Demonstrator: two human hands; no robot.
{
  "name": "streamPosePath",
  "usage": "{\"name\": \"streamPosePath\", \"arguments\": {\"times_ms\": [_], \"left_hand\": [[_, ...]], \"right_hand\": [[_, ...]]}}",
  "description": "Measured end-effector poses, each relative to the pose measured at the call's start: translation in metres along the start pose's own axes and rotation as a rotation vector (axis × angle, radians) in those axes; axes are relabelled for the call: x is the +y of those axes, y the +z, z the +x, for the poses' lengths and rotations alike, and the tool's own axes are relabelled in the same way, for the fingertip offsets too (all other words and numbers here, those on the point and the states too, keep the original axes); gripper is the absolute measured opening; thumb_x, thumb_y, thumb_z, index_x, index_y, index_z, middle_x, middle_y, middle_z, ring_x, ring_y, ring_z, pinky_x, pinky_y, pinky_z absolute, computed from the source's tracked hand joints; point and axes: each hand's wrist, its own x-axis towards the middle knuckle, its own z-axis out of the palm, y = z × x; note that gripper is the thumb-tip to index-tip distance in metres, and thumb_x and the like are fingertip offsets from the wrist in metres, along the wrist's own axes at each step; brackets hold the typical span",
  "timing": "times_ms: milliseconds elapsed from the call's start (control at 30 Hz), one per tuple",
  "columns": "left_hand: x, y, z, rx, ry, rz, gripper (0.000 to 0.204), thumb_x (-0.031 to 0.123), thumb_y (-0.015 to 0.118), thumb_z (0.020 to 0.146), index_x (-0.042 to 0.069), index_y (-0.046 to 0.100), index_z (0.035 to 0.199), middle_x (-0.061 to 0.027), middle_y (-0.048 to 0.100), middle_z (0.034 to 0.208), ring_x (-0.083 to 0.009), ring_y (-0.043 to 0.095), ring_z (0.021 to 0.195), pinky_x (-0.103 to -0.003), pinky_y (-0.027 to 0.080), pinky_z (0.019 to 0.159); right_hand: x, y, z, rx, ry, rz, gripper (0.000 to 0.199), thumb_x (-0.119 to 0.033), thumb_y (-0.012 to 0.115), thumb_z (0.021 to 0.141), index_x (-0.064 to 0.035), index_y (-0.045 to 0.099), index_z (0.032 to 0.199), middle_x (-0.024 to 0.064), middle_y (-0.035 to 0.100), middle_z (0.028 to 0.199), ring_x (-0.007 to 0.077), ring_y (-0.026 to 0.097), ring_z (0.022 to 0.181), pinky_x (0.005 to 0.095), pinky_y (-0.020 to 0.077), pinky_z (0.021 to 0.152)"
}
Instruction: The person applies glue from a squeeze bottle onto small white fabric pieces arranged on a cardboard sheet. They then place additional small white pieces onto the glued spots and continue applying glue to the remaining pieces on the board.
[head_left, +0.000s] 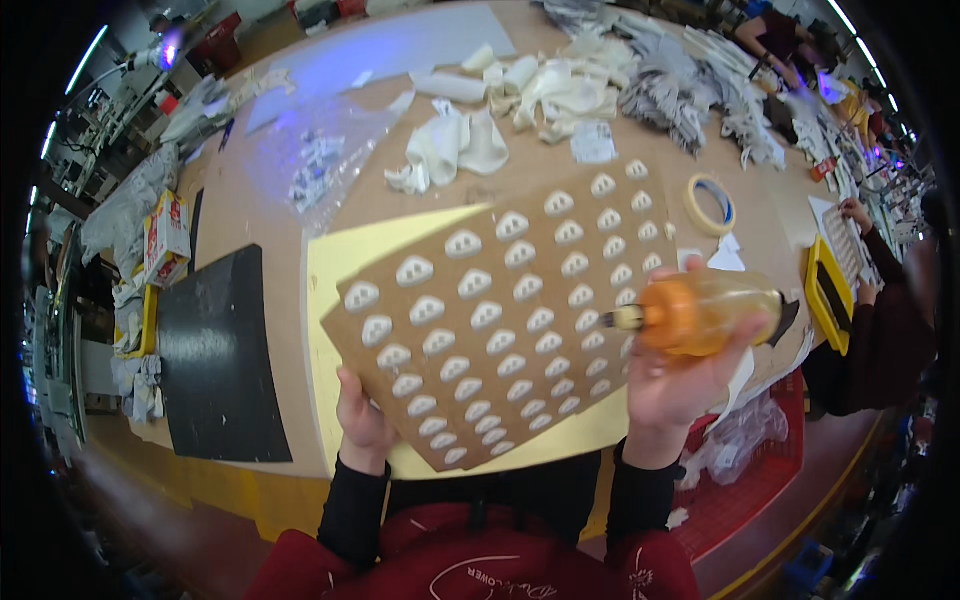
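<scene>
In my right hand [668,395] is a squeeze bottle [735,305] with an orange collar and a dark-tipped nozzle, amber in colour. It lies tilted sideways, its nozzle pointing left over the right part of a brown board [350,332]. Rows of small white rounded pieces [463,243] with dark marks cover that board. My left hand [366,425] grips the board's lower left edge, thumb on top. The board sits slanted above a pale yellow sheet [325,280]. My right fingers hide part of the board's right edge.
A tape roll [710,206] lies right of the board, white cloth pieces [455,148] and grey ones [675,100] beyond it. At left is a black mat [225,355]. A yellow tray [828,295] and red basket [770,470] stand right, near a co-worker's arm [880,250].
</scene>
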Motion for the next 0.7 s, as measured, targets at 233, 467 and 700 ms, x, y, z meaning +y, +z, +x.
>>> {"name": "streamPosePath", "arguments": {"times_ms": [233, 467, 700], "left_hand": [[-0.039, -0.004, 0.014, 0.185, -0.046, 0.084, 0.069, 0.059, 0.024, 0.095, 0.008, 0.025, 0.143, -0.0134, 0.041, 0.139, -0.0282, 0.044, 0.125, -0.044, 0.041, 0.101], [-0.079, 0.009, 0.013, 0.271, 0.038, 0.13, 0.065, 0.055, 0.027, 0.097, 0.007, 0.029, 0.141, -0.0146, 0.042, 0.137, -0.0279, 0.047, 0.122, -0.043, 0.042, 0.1], [-0.092, 0.034, 0.009, 0.235, 0.083, 0.05, 0.068, 0.056, 0.033, 0.095, 0.005, 0.03, 0.14, -0.0176, 0.043, 0.136, -0.0304, 0.049, 0.12, -0.045, 0.045, 0.097]], "right_hand": [[0.019, -0.116, -0.099, 0.488, -0.152, -0.588, 0.077, -0.067, 0.051, 0.081, -0.0023, 0.045, 0.122, 0.0188, 0.062, 0.103, 0.019, 0.061, 0.07, 0.0224, 0.0404, 0.043], [0.004, -0.176, -0.135, 0.456, -0.056, -0.63, 0.072, -0.058, 0.058, 0.081, 0.001, 0.044, 0.12, 0.0207, 0.061, 0.103, 0.0207, 0.061, 0.069, 0.0243, 0.0445, 0.046], [-0.008, -0.191, -0.132, 0.448, -0.039, -0.556, 0.071, -0.056, 0.059, 0.081, 0.0019, 0.045, 0.119, 0.021, 0.062, 0.102, 0.0212, 0.062, 0.07, 0.0238, 0.046, 0.046]]}}
